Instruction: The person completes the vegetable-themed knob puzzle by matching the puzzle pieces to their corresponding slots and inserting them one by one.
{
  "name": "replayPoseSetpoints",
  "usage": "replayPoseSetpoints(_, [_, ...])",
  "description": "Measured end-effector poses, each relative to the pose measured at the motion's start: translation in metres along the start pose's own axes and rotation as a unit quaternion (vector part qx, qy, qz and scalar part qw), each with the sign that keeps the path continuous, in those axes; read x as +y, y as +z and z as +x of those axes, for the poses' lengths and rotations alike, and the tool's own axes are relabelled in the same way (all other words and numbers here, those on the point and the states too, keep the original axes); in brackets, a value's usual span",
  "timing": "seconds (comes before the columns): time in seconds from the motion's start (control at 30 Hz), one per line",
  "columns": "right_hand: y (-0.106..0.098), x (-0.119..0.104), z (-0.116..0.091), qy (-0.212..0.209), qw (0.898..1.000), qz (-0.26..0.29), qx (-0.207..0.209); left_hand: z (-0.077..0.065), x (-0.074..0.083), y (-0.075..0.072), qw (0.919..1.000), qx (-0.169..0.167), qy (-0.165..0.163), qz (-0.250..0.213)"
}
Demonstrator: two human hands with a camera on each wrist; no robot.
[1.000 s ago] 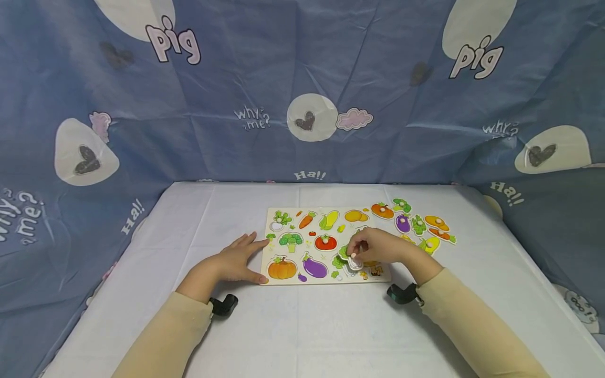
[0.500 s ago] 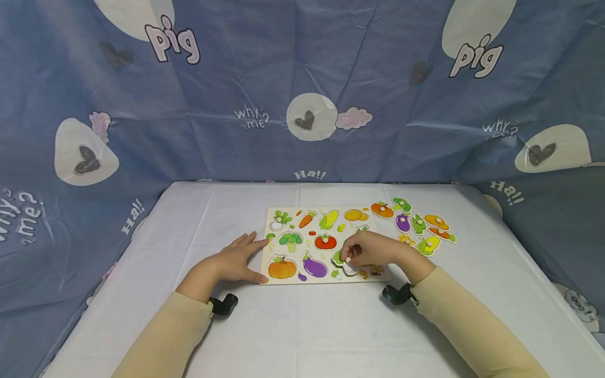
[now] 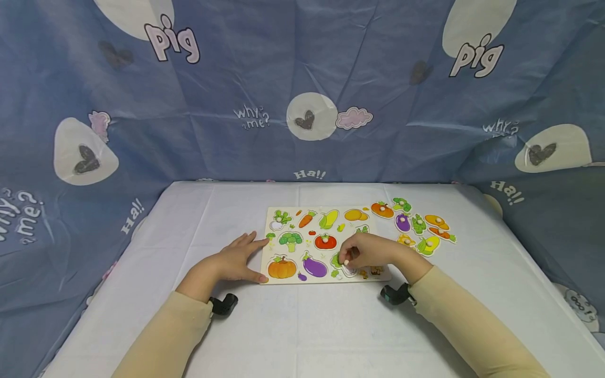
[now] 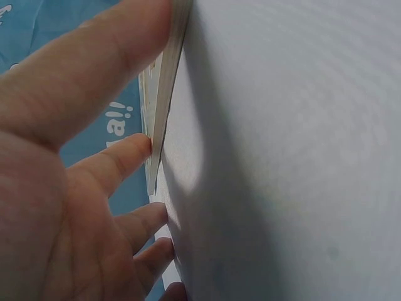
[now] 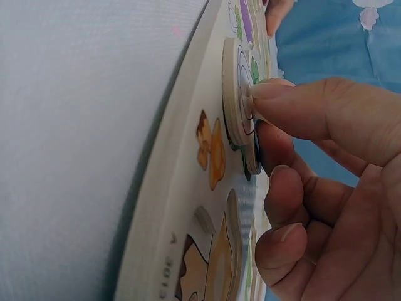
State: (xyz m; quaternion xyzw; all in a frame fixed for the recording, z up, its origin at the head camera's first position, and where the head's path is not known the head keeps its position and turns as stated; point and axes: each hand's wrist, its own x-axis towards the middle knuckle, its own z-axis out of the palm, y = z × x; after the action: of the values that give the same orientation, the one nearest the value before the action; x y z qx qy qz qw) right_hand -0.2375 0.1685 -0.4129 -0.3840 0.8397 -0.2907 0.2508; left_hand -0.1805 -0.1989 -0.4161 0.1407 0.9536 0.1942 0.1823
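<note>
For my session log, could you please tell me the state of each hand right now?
Left hand: open, touching the edge of the puzzle board.
Right hand: closed, holding the green-and-white vegetable piece.

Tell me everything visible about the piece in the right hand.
It's a flat puzzle piece, leafy green and white, with a thick pale edge that looks wooden. Its small knob is pinched in the grip of the right hand. Partly hidden, it sits over the near right part of the board, standing proud of the surface.
</note>
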Motion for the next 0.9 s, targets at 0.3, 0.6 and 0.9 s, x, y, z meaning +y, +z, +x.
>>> replayPoseSetpoints(0.3, [0.0009, 0.0000, 0.0013, 0.006, 1.000, 0.001, -0.002, 0.0000, 0.0005, 0.0004, 1.0000, 0.003, -0.002, 0.001])
replayPoseSetpoints(0.6, [0.0015, -0.0017, 0.0019, 0.021, 1.000, 0.001, -0.001, 0.0007, -0.0014, -0.0001, 1.0000, 0.001, 0.003, -0.003])
replayPoseSetpoints(0.9, [0.0017, -0.0031, 0.0008, 0.021, 1.000, 0.010, 0.000, 0.0010, -0.0012, 0.0002, 1.0000, 0.000, 0.003, -0.002])
